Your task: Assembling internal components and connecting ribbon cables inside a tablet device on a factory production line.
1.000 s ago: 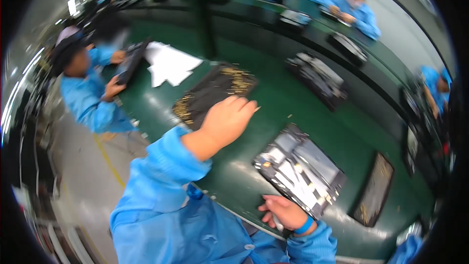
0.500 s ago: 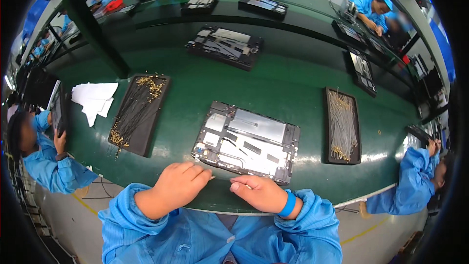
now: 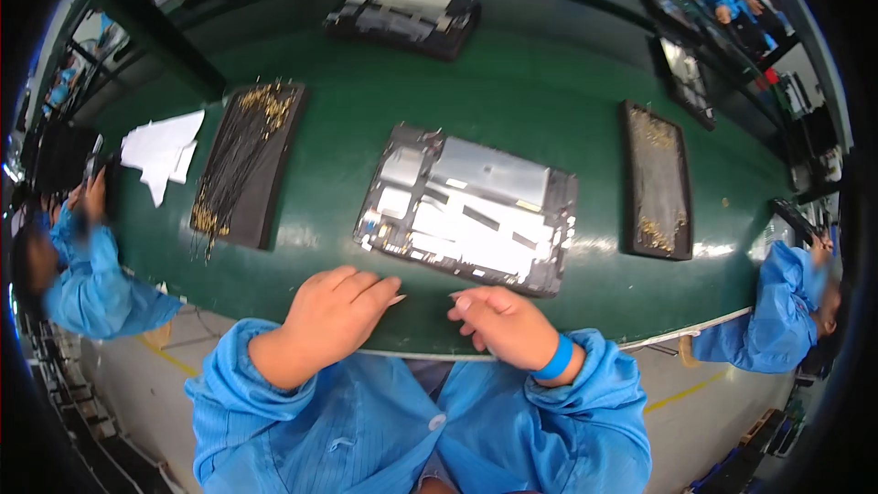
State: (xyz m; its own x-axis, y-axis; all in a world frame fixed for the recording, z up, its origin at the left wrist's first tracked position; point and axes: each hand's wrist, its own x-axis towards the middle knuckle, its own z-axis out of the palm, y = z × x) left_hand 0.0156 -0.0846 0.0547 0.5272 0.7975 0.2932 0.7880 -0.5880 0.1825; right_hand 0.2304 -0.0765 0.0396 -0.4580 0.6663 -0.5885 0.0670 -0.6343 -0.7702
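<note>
On the green table [image 3: 329,174], an opened flat device [image 3: 476,215] lies just beyond the left hand [image 3: 334,316] and the right hand [image 3: 508,325]. The fingers of both are bent inward; whether they grasp something, one cannot tell.

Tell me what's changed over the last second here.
The left hand has come back from near the tray of black cables to the table's near edge, opposite the right hand. The view has swung too. Whether anything was taken or let go is unclear. The right hand stays by the near side of the opened tablet; tray and tablet lie as before.
</note>
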